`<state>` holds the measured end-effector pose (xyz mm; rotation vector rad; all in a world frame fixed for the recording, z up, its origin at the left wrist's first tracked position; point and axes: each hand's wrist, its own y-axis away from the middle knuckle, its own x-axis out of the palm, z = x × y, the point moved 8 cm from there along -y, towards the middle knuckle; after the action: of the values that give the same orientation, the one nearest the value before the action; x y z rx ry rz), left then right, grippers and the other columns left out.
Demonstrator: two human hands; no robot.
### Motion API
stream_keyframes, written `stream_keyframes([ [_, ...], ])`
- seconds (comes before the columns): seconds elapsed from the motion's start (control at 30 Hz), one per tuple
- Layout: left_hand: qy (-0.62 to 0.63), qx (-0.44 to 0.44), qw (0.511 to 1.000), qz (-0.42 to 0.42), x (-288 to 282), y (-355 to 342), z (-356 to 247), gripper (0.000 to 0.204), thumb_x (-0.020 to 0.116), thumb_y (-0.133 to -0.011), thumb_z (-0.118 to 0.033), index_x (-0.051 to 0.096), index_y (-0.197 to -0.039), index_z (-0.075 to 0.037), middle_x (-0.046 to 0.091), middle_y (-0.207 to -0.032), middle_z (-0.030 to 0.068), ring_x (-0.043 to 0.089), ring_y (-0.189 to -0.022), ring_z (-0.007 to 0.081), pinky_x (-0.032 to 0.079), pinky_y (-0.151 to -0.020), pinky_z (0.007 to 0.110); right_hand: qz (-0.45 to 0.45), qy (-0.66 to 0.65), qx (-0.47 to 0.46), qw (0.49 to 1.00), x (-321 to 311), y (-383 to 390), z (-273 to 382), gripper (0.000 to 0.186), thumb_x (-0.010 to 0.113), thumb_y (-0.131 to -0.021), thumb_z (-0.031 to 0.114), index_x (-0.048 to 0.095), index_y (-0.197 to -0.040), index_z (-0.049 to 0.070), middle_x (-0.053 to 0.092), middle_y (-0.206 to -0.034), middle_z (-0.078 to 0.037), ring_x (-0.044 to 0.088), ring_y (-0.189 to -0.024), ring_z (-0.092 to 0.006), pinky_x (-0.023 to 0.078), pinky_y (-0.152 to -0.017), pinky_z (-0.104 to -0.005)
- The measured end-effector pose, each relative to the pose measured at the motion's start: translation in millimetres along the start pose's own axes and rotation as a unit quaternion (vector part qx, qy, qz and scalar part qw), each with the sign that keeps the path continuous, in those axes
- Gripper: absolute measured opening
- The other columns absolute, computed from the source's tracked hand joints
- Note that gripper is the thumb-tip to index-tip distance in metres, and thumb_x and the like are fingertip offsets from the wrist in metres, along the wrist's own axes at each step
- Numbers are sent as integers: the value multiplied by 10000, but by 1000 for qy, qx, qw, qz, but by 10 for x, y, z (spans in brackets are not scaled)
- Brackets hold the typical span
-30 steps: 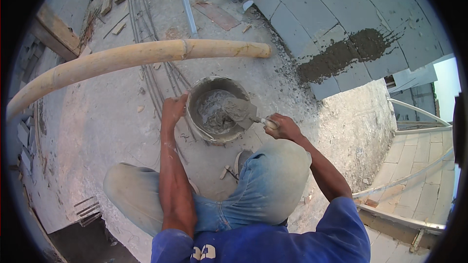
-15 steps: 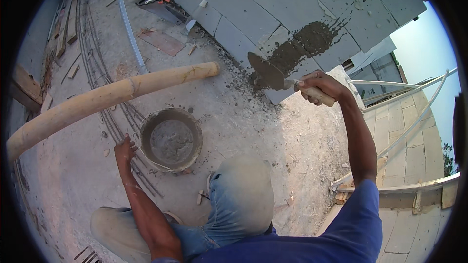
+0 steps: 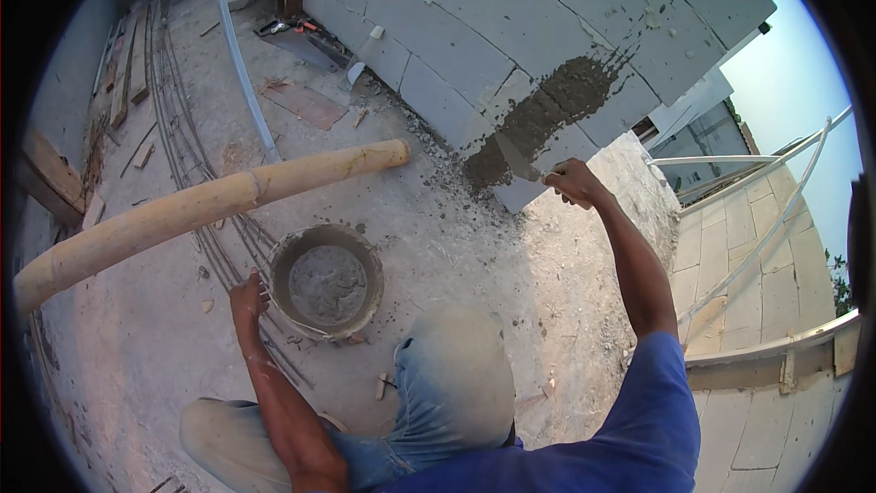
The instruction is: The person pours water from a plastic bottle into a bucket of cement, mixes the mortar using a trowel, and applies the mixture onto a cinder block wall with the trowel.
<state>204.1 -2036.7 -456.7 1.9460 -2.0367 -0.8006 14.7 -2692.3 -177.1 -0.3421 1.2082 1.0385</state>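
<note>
The right hand is wrapped around the handle of a trowel, pinching it in the fist. The blade juts out to the left of that hand and slightly above it, in front of the lower end of a streak of mortar on the block wall; whether it touches the wall cannot be told.

The left hand is well apart from the trowel, low and to the left. It is just beside the left rim of a bucket, its fingers partly bent; whether they grip or touch the rim cannot be told. Wet mix lies in the bucket, which stands on the floor. Beyond the bucket, a bamboo pole crosses above some thin rods.
</note>
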Motion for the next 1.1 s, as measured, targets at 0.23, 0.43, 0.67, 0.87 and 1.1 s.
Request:
stream_keyframes([
  [0.23,-10,-4,999,-36,-119,244,-35,583,597,-959,-449,656,-1093,115,712,-921,189,704,-710,228,511,-536,309,-37,-14,24,999,129,-406,-572,308,710,-809,272,687,-781,-33,586,-604,-64,570,-486,-157,457,-452,-329],
  [0.43,-9,5,1000,-23,-113,138,-32,599,592,-961,-449,638,-1131,124,711,-943,188,702,-721,223,508,-538,301,-133,-18,-23,991,-1308,151,-101,320,696,-844,299,699,-815,-20,586,-625,-36,544,-475,-119,436,-437,-298],
  [0.67,-5,-19,1000,-7,-28,49,-4,581,596,-951,-483,651,-1109,73,692,-923,143,682,-715,209,513,-558,311,-247,144,-53,957,-2423,861,484,310,662,-883,290,722,-946,-7,615,-642,-62,582,-508,-150,466,-504,-325],
  [0.87,-25,-19,999,29,98,77,-36,588,602,-944,-499,654,-1060,75,684,-887,142,674,-678,216,508,-528,308,-347,405,-113,838,-2357,1592,1374,293,688,-868,243,709,-1075,36,708,-877,-156,683,-733,-282,537,-730,-409],
  [1.1,-9,-65,998,-24,-415,-25,288,626,559,-947,-519,608,-1213,46,689,-1019,158,686,-818,230,546,-673,332,-21,-62,-311,948,-665,1561,2382,405,804,-823,337,737,-1070,24,697,-767,-63,633,-642,-122,496,-583,-285],
])
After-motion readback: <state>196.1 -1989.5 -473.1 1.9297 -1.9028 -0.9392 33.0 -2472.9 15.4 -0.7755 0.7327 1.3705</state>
